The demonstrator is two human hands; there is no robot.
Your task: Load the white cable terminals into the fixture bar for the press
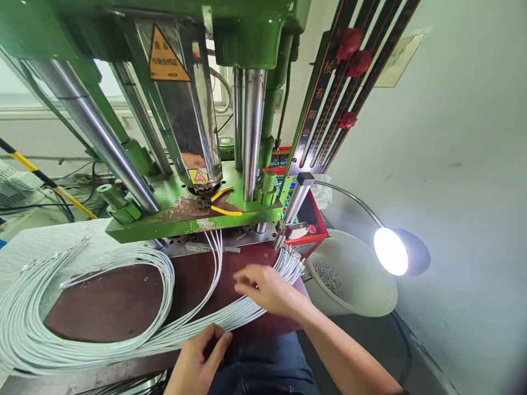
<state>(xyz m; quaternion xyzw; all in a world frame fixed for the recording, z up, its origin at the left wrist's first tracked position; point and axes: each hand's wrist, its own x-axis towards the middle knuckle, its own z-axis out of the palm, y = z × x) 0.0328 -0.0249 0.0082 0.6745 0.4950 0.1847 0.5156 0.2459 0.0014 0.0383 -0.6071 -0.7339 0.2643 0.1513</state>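
A thick bundle of white cables (82, 323) loops across the dark red table plate (111, 302) in front of a green press machine (193, 208). My right hand (263, 288) rests on the bundle near its metal-tipped ends (290, 260), fingers curled in a pinch on the cables. At the plate's near edge, my left hand (201, 356) is closed over the bundle, thumb out. Three single cables (216, 247) run from the bundle into the mould under the press.
Yellow-handled pliers (220, 202) lie on the green machine base. A white bucket (354, 285) of scrap bits stands at the right below a lit gooseneck lamp (391, 251). A red control box (307, 225) sits beside the press. More wires lie far left.
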